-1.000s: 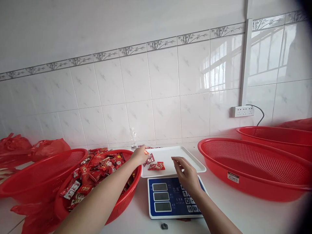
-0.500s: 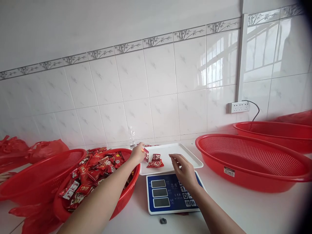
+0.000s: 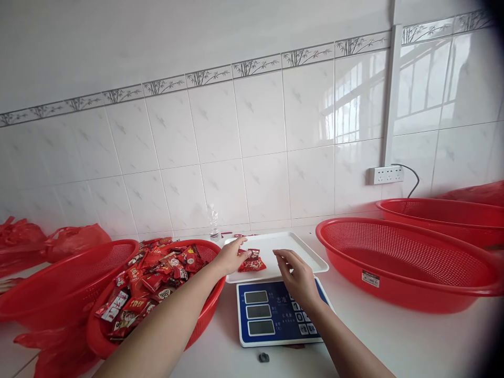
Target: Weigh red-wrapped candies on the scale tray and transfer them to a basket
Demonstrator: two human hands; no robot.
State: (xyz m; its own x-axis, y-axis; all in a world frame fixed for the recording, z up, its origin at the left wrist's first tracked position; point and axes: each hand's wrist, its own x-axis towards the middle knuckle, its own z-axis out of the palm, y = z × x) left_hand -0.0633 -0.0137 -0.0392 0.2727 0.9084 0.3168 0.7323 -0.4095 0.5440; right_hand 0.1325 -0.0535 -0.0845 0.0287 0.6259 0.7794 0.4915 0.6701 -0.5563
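Over the left part of the white weighing tray [image 3: 293, 242], my left hand [image 3: 231, 257] has its thumb and fingers apart. Small red snack packets [image 3: 252, 264] lie on the tray beside its fingertips, and the hand partly covers them. My right hand [image 3: 298, 277] hovers over the blue panel of the digital scale [image 3: 258, 312], fingers loosely bent and apart, with nothing visible in it. It hides part of the keypad. Left of the scale, a red basket [image 3: 212, 304] is heaped with wrapped snacks [image 3: 157, 270]; my left forearm crosses above it.
Another red basket [image 3: 47, 283] stands at the left, near red plastic bags [image 3: 76, 241]. Two red baskets are on the right, the nearer one [image 3: 397, 294] beside the tray. A clear bottle [image 3: 213, 223] stands by the wall. A small dark object [image 3: 263, 357] lies before the scale.
My left hand has moved slightly right over the tray, and its fingers have spread from the red packet it held. My right hand stays in place.
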